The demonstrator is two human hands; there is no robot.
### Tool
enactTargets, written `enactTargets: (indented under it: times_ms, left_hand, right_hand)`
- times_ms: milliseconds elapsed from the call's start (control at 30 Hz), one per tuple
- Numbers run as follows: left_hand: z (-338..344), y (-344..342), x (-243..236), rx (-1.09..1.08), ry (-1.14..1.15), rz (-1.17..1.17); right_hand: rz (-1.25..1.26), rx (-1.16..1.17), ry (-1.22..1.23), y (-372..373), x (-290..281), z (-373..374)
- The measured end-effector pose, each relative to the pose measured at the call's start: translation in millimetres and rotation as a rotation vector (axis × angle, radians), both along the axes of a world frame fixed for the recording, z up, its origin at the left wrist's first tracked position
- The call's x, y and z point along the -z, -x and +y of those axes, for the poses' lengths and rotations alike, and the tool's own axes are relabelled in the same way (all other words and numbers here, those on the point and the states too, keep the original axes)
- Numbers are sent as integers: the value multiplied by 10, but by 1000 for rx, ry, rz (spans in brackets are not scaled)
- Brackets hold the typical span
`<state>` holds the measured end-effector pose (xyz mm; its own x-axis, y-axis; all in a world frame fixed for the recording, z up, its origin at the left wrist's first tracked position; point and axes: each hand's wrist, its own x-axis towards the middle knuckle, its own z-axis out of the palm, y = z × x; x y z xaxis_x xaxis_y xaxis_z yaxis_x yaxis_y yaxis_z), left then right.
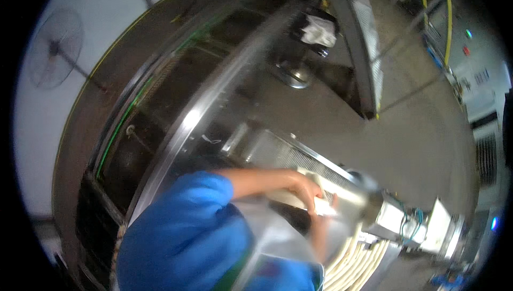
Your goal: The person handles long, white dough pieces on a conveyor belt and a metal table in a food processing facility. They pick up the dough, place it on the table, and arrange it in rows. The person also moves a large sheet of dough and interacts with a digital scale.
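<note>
Pale ropes [354,268] lie side by side nearest the body, presumably to stay separate. Beyond, left hand [304,188] and right hand [321,222] meet at a pale piece [324,206] beside the mesh tray [297,158]; blur leaves both grips undeterminable.

Place: a factory is shown —
Metal machine [393,219]: seen at four o'clock
Caged fan [55,48]: seen at ten

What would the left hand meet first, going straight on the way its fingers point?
Probably the right hand, just below the left hand's fingertips in the picture; blur and unclear depth hide whether they already touch.
</note>
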<state>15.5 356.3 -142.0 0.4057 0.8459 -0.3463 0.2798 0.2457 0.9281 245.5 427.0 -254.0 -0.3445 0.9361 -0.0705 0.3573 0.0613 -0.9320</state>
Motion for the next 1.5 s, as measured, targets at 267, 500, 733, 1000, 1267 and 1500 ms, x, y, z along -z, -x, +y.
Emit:
enactTargets:
  times_ms: [267, 500, 733, 1000, 1267, 1500]
  left_hand:
    - [384, -690, -38, 325, -420, 170]
    - [752, -1401, 104, 285, -820, 347]
    - [418, -288, 830, -180, -508, 794]
    - [-312, 559, 1446, -196, -497, 1039]
    - [-16, 389, 1355, -314, -274, 892]
    - [50, 715, 1093, -620, 276, -115]
  right_hand:
    - [-552, -134, -357, -912, -900, -125]
    - [-801, 351, -6, -2189, -638, -610]
    - [-976, 616, -186, -2324, 115, -1007]
    - [-1011, 712, -293, -2297, 255, -912]
    - [-863, 691, -357, -2531, 204, -714]
    - [-684, 733, -507, -2778, 61, -594]
